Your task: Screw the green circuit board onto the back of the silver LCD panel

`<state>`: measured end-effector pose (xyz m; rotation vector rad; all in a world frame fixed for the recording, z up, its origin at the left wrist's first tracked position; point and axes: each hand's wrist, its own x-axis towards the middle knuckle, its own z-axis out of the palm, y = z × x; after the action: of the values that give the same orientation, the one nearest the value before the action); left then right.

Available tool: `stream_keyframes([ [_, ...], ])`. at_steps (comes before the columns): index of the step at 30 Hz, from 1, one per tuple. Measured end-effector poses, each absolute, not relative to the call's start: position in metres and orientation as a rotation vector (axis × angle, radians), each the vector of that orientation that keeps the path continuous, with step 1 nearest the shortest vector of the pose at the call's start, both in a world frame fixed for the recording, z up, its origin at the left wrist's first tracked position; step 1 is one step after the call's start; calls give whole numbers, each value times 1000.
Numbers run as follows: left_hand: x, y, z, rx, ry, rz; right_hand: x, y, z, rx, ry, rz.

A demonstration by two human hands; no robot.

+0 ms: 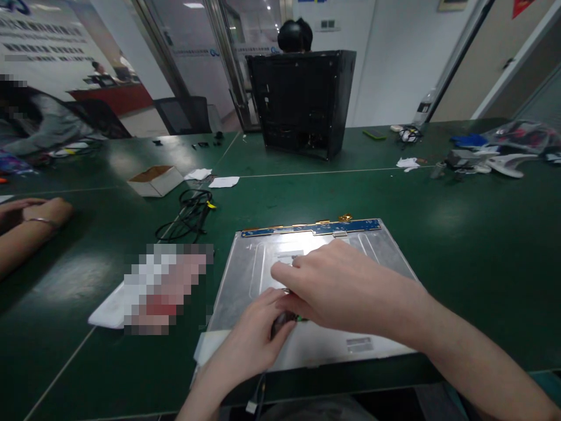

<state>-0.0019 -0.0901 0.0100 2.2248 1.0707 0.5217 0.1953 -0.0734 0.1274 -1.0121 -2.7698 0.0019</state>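
A flat silver display panel (pixel 372 345) lies back side up in front of me, with a blue circuit strip (pixel 289 229) along its far edge. Over its near half, my left hand (pixel 258 330) is closed around a small dark rounded object (pixel 281 323), whose kind I cannot make out. My right hand (pixel 333 286) meets it from the right, fingers curled in. What its fingertips pinch is hidden, though a bit of green shows beneath them. Below my left wrist hangs a thin dark cable with a pale connector (pixel 252 405).
Left of the panel lie a partly blurred white sheet (pixel 107 307), coiled black cables (pixel 188 213) and an open box (pixel 158 181). A black cabinet (pixel 302 105) stands at the back. Another person's hands (pixel 44 213) rest at the left. Clutter (pixel 486 158) sits far right.
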Motion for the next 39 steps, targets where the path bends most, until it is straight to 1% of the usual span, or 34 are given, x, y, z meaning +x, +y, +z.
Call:
stream_keyframes([
  [9,1,-92,14,2295,1049,546,197,-83,133,-870,-2823,180],
  [18,1,-93,11,2359,1061,619,194,-77,133,-998,-2866,154],
  [22,1,-94,7,2353,1042,594,195,-78,135,-980,-2854,137],
  [28,0,-94,0,2361,1013,603,197,-80,135,-861,-2880,217],
  [35,5,-95,8,2378,1043,657,196,-81,133,-974,-2865,78],
  [39,5,-95,6,2353,1036,626,197,-84,138,-945,-2886,157],
])
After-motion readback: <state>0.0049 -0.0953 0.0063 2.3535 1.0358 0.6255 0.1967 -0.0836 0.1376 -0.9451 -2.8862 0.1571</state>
